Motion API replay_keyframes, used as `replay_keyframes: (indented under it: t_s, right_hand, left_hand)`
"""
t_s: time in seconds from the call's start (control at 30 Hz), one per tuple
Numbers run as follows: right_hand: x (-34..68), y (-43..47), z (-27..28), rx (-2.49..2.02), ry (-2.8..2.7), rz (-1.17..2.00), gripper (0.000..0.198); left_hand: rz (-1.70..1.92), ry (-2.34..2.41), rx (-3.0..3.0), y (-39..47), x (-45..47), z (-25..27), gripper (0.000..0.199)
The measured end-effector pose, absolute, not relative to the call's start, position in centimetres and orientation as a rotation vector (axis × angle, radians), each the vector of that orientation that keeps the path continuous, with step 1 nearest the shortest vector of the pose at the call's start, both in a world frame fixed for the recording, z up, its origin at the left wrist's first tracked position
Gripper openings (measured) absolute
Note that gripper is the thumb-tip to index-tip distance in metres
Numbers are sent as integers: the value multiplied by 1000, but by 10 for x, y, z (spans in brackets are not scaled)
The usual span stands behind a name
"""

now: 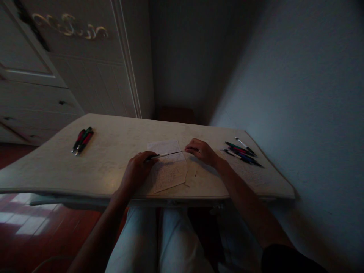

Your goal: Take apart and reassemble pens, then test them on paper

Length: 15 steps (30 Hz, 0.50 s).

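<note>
My left hand [139,168] is closed around a white and black pen barrel [162,155], held just above the paper. A thin dark refill [174,152] sticks out of the barrel's right end. My right hand [200,151] pinches the refill's far end, which the fingers partly cover. Below both hands lies a sheet of paper with handwriting [169,176]. Two tiny parts rest to its right: a small dark-tipped piece [195,174] and a thin sliver [187,185]. Dim light hides the finer details.
Several pens [241,153] lie at the right, partly over another written sheet [248,172]. A bunch of red, green and black pens [82,141] is on the left of the white table [122,132]. A wall [298,113] borders the right; a white cabinet [93,83] stands behind left.
</note>
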State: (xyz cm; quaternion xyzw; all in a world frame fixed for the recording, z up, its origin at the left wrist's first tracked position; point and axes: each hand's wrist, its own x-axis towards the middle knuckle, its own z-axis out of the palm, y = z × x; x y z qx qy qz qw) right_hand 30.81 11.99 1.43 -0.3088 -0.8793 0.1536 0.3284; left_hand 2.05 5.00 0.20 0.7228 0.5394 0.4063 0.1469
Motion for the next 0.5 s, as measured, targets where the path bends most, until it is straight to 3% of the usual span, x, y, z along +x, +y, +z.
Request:
replay_keyframes:
  t_s: [0.5]
  right_hand:
    - [293,108,12,-792,-2356,463,16]
  left_hand:
    - [1119,1498,2130,50,23,1,20]
